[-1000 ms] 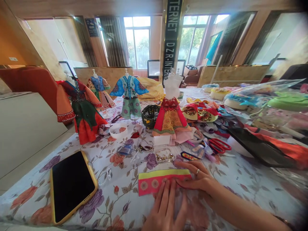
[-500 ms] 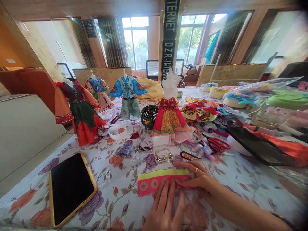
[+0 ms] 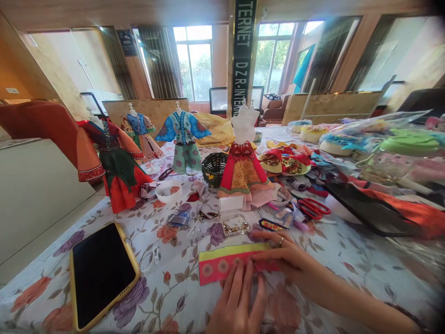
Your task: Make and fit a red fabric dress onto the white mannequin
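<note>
A red fabric strip (image 3: pixel 217 264) with a yellow-green upper band and round motifs lies flat on the floral tablecloth (image 3: pixel 167 287) near the front edge. My left hand (image 3: pixel 238 301) rests flat on the cloth, fingertips on the strip's lower edge. My right hand (image 3: pixel 285 255), with a ring on one finger, presses and pinches the strip's right end. Just beyond the strip stands a small clear box of beads (image 3: pixel 236 225), lid up.
A phone in a yellow case (image 3: pixel 100 273) lies at the left. Red-handled scissors (image 3: pixel 314 208), a dark basket (image 3: pixel 213 168), a white dish (image 3: pixel 169 190), fabric scraps and several dressed doll mannequins (image 3: pixel 243 162) crowd the middle. Bagged materials (image 3: pixel 382 134) fill the right.
My hands stay on the strip with only slight shifts. The view has drifted a little, so everything sits slightly further left in the picture.
</note>
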Demonstrator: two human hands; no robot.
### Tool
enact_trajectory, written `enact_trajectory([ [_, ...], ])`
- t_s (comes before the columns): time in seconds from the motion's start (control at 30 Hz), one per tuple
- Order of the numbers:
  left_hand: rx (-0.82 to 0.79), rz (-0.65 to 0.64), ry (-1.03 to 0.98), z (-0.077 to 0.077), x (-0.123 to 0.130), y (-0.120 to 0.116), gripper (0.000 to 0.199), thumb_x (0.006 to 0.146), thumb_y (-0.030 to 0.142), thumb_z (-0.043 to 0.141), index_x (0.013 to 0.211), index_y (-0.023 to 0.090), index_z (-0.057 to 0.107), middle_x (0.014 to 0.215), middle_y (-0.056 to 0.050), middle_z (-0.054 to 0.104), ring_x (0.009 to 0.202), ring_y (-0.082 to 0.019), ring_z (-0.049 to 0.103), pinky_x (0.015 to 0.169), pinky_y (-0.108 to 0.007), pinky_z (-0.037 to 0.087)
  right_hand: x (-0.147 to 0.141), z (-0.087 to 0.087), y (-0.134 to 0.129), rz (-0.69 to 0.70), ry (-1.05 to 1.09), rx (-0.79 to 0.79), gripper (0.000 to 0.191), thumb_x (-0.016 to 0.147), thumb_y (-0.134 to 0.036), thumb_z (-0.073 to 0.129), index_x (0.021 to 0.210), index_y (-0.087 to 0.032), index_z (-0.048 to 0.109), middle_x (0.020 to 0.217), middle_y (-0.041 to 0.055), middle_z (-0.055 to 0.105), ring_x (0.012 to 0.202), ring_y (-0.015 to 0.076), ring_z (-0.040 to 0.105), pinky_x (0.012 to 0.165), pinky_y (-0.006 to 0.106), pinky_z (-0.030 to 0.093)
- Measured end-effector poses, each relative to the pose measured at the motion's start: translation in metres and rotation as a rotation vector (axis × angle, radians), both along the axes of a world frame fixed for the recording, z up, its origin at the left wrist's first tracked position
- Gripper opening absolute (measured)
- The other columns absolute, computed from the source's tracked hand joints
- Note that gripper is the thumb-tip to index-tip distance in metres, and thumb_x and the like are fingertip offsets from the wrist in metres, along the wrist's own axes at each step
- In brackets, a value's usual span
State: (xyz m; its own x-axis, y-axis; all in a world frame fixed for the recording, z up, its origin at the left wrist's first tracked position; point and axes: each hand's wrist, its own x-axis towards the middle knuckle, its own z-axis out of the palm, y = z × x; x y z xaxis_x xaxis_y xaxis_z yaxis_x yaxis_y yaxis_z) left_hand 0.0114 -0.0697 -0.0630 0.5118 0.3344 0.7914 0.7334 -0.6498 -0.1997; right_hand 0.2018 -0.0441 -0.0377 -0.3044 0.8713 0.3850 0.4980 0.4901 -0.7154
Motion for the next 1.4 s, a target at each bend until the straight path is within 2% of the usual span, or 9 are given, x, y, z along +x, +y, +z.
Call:
enact_trajectory([
  [0.17, 0.027, -0.006, 0.034, -0.001, -0.001, 0.000, 0.045, 0.097, 0.016, 0.018, 0.096, 0.016, 0.063, 0.096, -0.008, 0.074, 0.093, -0.022, 0.067, 0.095, -0.032, 0.038, -0.004, 0.008, 0.001, -0.024, -0.079, -0.226, 0.029, 0.090, -0.025, 0.046, 0.094, -0.026, 0.074, 0.133, 0.0088, 0.052, 0.129, 0.0281, 0.042, 0.103, 0.051, 0.038],
  [0.23, 0.032, -0.013, 0.041, -0.002, -0.001, 0.000, 0.046, 0.096, 0.016, 0.017, 0.096, 0.016, 0.063, 0.096, -0.009, 0.074, 0.093, -0.022, 0.067, 0.099, -0.033, 0.036, -0.006, 0.009, 0.002, -0.042, -0.077, -0.253, 0.027, 0.089, -0.023, 0.047, 0.092, -0.024, 0.074, 0.133, 0.0108, 0.051, 0.132, 0.0290, 0.036, 0.105, 0.055, 0.033],
  [0.4, 0.050, -0.013, 0.096, -0.003, -0.003, -0.001, 0.044, 0.094, 0.011, 0.018, 0.099, 0.015, 0.062, 0.099, -0.009, 0.074, 0.094, -0.022, 0.068, 0.109, -0.038, 0.026, -0.010, 0.006, 0.008, -0.104, -0.018, -0.179, 0.019, 0.086, -0.024, 0.052, 0.089, -0.025, 0.071, 0.127, 0.0095, 0.054, 0.123, 0.0276, 0.044, 0.102, 0.053, 0.035],
  [0.57, 0.086, -0.020, 0.178, -0.003, -0.005, -0.001, 0.041, 0.097, 0.022, 0.021, 0.101, 0.013, 0.062, 0.097, -0.012, 0.074, 0.094, -0.024, 0.068, 0.113, -0.044, 0.019, -0.016, 0.007, 0.014, -0.157, -0.154, -0.173, 0.012, 0.079, -0.016, 0.061, 0.082, -0.023, 0.071, 0.124, 0.0107, 0.055, 0.120, 0.0299, 0.046, 0.099, 0.054, 0.035],
  [0.8, 0.093, -0.021, 0.150, -0.001, -0.004, 0.001, 0.045, 0.098, 0.023, 0.019, 0.099, 0.013, 0.063, 0.096, -0.011, 0.074, 0.091, -0.023, 0.070, 0.114, -0.043, 0.019, -0.026, 0.013, 0.015, -0.202, -0.268, -0.197, 0.011, 0.077, -0.014, 0.065, 0.080, -0.022, 0.072, 0.121, 0.0115, 0.058, 0.126, 0.0306, 0.041, 0.101, 0.052, 0.034],
  [0.93, 0.070, -0.030, 0.076, 0.001, -0.002, 0.002, 0.046, 0.097, 0.017, 0.018, 0.094, 0.014, 0.063, 0.093, -0.010, 0.075, 0.089, -0.022, 0.070, 0.111, -0.039, 0.025, -0.028, 0.016, 0.014, -0.221, -0.313, -0.216, 0.011, 0.076, -0.013, 0.066, 0.078, -0.022, 0.071, 0.121, 0.0108, 0.058, 0.127, 0.0312, 0.041, 0.101, 0.053, 0.033],
  [1.1, 0.064, -0.025, -0.044, -0.003, 0.000, 0.002, 0.050, 0.095, 0.010, 0.014, 0.092, 0.015, 0.064, 0.090, -0.007, 0.075, 0.090, -0.019, 0.070, 0.105, -0.031, 0.034, -0.027, 0.007, 0.011, -0.218, -0.369, -0.078, 0.010, 0.079, -0.016, 0.062, 0.080, -0.022, 0.070, 0.126, 0.0102, 0.055, 0.123, 0.0311, 0.043, 0.099, 0.053, 0.037],
  [1.27, 0.066, -0.034, -0.056, 0.000, 0.000, 0.002, 0.054, 0.096, 0.010, 0.011, 0.091, 0.015, 0.065, 0.087, -0.004, 0.075, 0.087, -0.017, 0.069, 0.097, -0.029, 0.041, -0.027, 0.001, 0.008, -0.203, -0.424, 0.114, 0.013, 0.083, -0.017, 0.058, 0.077, -0.022, 0.068, 0.125, 0.0078, 0.055, 0.117, 0.0308, 0.045, 0.096, 0.052, 0.041],
  [1.4, 0.059, -0.036, -0.059, 0.007, -0.005, 0.003, 0.061, 0.100, 0.035, 0.011, 0.085, 0.015, 0.066, 0.081, -0.005, 0.075, 0.082, -0.019, 0.069, 0.090, -0.031, 0.044, -0.025, 0.000, 0.009, -0.140, -0.465, 0.205, 0.011, 0.082, -0.014, 0.060, 0.080, -0.021, 0.068, 0.105, 0.0090, 0.065, 0.106, 0.0310, 0.054, 0.091, 0.052, 0.044],
])
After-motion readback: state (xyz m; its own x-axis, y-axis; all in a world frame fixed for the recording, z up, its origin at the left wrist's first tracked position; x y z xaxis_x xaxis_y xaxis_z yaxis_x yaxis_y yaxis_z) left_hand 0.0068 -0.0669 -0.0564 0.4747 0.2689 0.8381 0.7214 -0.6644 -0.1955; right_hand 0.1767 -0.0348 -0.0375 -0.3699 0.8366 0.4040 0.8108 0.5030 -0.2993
